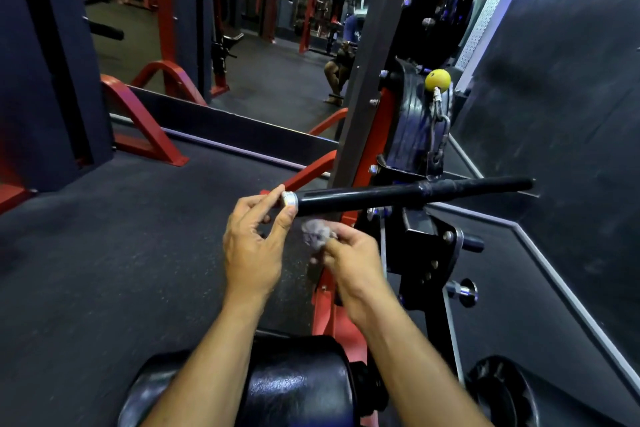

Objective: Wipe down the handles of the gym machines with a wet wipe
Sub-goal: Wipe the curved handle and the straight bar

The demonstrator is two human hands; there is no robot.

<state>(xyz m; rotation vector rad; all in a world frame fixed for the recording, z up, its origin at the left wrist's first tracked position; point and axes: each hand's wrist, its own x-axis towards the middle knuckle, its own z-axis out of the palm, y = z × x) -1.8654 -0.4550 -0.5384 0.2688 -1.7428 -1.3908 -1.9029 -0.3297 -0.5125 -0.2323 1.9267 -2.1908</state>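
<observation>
A black bar handle [398, 193] runs across the middle of the view, hung from a cable by a carabiner [439, 135]. Its left end carries a silver cap [289, 199]. My left hand [254, 243] pinches that capped end between thumb and fingers. My right hand [349, 260] is just below the bar and grips a crumpled grey wet wipe [314, 235], which sits a little under the handle's left part without touching it.
The red and black machine frame [377, 135] rises behind the bar, with a yellow ball stop [437, 79] on the cable. Black roller pads [298, 381] lie below my arms. A mirror [242, 28] at the back shows more gym machines. Dark rubber floor [104, 270] spreads left.
</observation>
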